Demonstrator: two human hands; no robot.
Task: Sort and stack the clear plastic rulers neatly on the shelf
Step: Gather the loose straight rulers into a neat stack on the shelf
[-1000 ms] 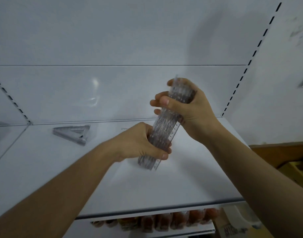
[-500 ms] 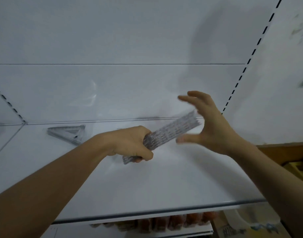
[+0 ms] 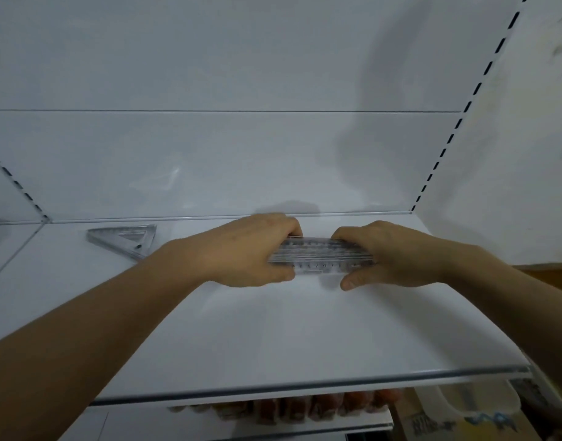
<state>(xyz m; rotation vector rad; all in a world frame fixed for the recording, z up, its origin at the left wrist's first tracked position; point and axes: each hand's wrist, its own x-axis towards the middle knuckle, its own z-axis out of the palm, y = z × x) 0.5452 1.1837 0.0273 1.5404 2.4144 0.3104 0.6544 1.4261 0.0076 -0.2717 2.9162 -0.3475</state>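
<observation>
A bundle of clear plastic straight rulers lies level, left to right, low over the white shelf near its back wall; whether it touches the shelf I cannot tell. My left hand grips the bundle's left end, fingers curled over the far side and thumb under the near edge. My right hand holds the right end the same way, thumb tip showing below. Only the middle stretch of the rulers shows between the hands.
A stack of clear triangular set squares lies on the shelf at the back left. Slotted uprights frame the bay. Below the shelf's front rim sit packaged goods and a cardboard box.
The bundle went from upright in both hands to tilted in the left hand alone, then level near the shelf's back. My right hand had let go and now holds the right end again.
</observation>
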